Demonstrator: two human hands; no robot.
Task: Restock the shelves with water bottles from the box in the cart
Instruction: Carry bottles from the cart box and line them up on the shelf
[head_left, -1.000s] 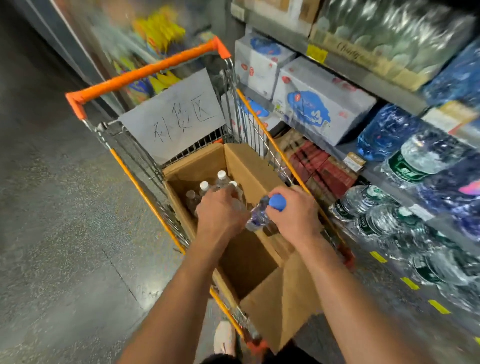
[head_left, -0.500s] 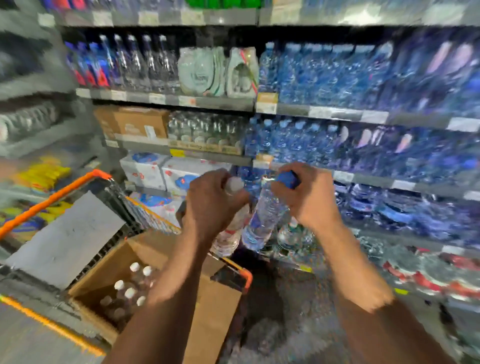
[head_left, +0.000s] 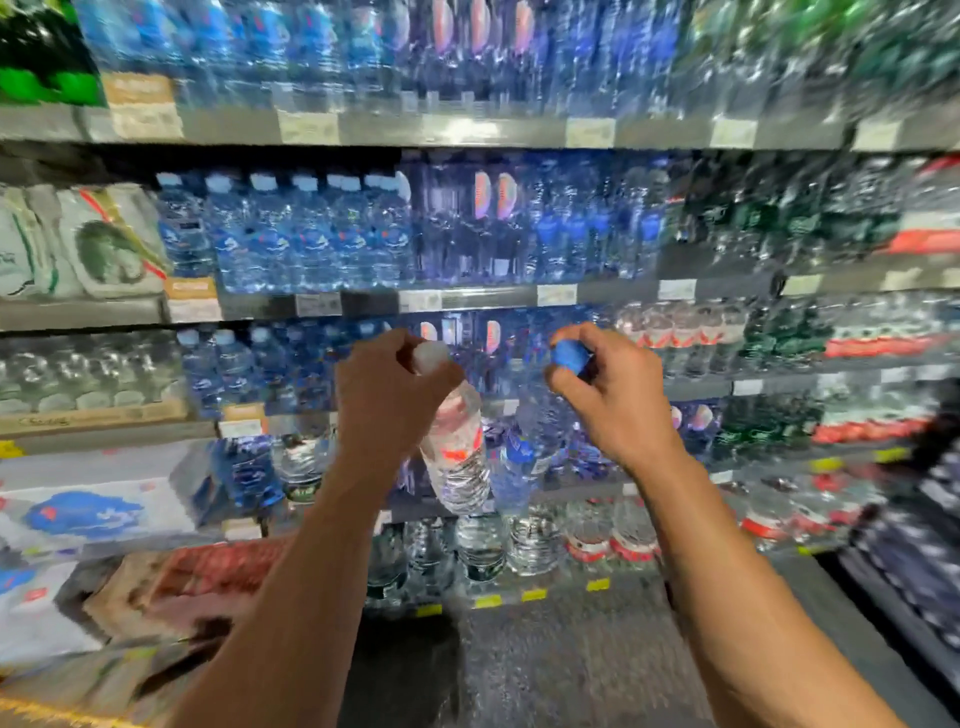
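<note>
- L hand grips neck of clear plastic water bottle w/ white cap and red label; bottle hangs below fist, tilted.
- R hand grips blue cap of clear blue-label water bottle; body hangs below.
- Bottles just beside each other, held in front of stocked grey metal shelves.
</note>
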